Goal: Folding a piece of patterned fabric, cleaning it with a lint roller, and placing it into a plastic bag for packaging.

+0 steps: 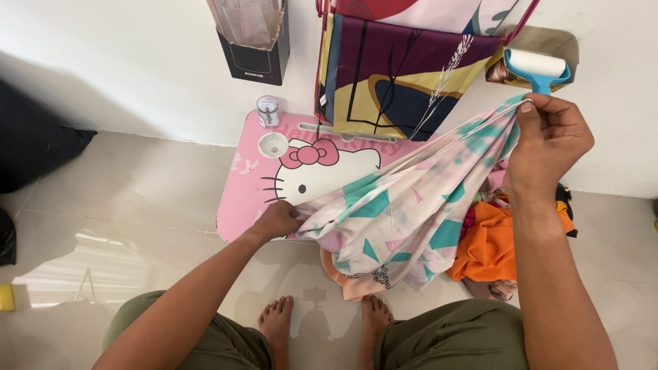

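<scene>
Both knees in olive trousers and two bare feet [325,318] sit closest to the head camera, planted on the pale tiled floor [137,199].

Head view, hands: I note the left hand [275,220] closed on one corner of a pastel cloth [397,219] with teal and pink triangles, at the near edge of the pink cartoon-cat table [253,185]. The right hand [548,147] is raised, its fingers [528,113] pinched on the opposite corner, so the cloth hangs stretched between the two hands, its lower fold drooping toward the feet.

Head view, surroundings: an orange garment [490,250] tops a heap of clothes just right of the cloth. A blue-handled lint roller [538,68] rests above the right hand. A small white jar [267,111] stands at the table's far corner, a dark box [255,55] is against the wall, and patterned fabrics [397,82] hang from a rack.

Judgement on progress: the cloth is spread out but carries no fold yet. I judge the handling of this piece to be at an early stage, with the heap untouched.
</scene>
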